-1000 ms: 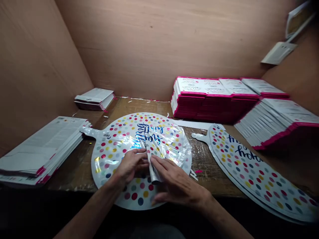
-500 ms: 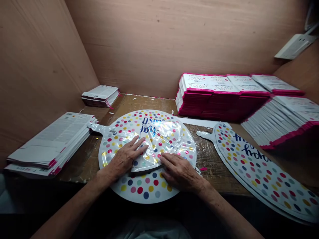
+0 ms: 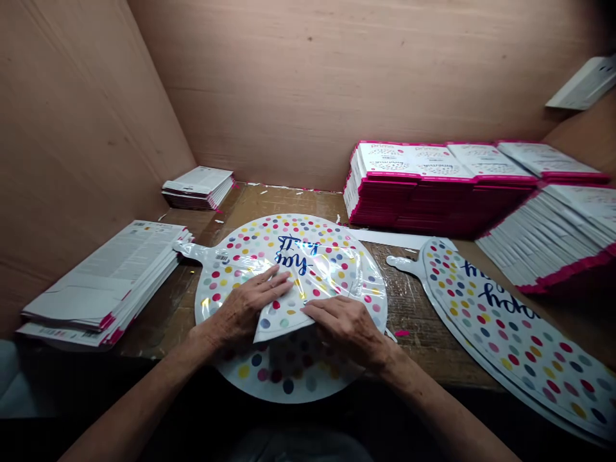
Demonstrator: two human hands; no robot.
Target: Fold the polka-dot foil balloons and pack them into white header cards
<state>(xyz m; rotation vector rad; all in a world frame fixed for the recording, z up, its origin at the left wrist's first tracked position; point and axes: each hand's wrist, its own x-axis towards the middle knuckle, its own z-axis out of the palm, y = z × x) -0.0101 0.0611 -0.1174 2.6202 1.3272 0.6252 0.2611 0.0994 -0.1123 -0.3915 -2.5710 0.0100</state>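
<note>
Drawn closer, left hand [image 3: 245, 305] and right hand [image 3: 346, 330] lie open on the folded balloon [image 3: 332, 269], neck [image 3: 192, 251] pointing left.

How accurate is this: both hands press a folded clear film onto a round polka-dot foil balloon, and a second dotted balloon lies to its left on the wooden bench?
Not quite: the second dotted balloon lies to the right of the round polka-dot foil balloon, not its left, as the head view shows. The rest stands: the left hand and right hand press the folded clear film onto it, on the wooden bench.
</note>
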